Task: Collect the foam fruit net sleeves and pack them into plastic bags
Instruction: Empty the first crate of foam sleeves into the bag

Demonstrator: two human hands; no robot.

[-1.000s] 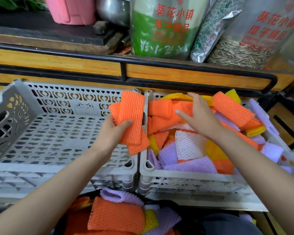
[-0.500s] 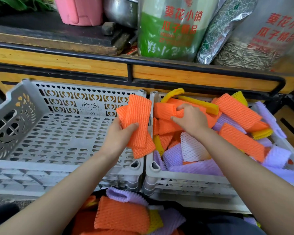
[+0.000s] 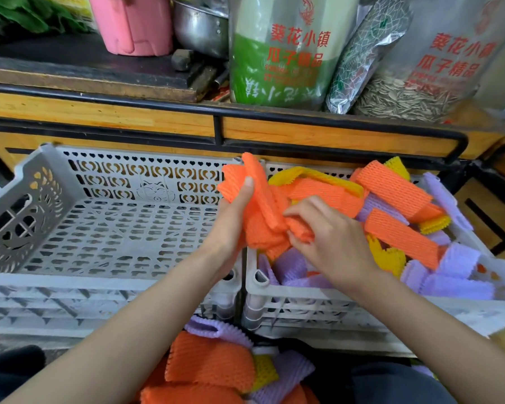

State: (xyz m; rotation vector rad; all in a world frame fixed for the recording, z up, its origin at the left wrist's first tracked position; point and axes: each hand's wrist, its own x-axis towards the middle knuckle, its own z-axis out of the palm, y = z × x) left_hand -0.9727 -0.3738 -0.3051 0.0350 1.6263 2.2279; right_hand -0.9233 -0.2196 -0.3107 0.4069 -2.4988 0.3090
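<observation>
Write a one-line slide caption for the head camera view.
Left hand grips a bunch of orange foam sleeves while right hand adds another from the full grey crate.

The left crate (image 3: 105,228) has a bare floor, so a hand can go down into it with lots of room. The right crate (image 3: 327,290) is full of foam sleeves (image 3: 397,237) (orange, purple and yellow), piled up to its rim. Both hands meet over the wall between the two crates and block that spot. Behind the crates a black rail (image 3: 303,115) and a wooden shelf (image 3: 99,112) close the way back.
</observation>
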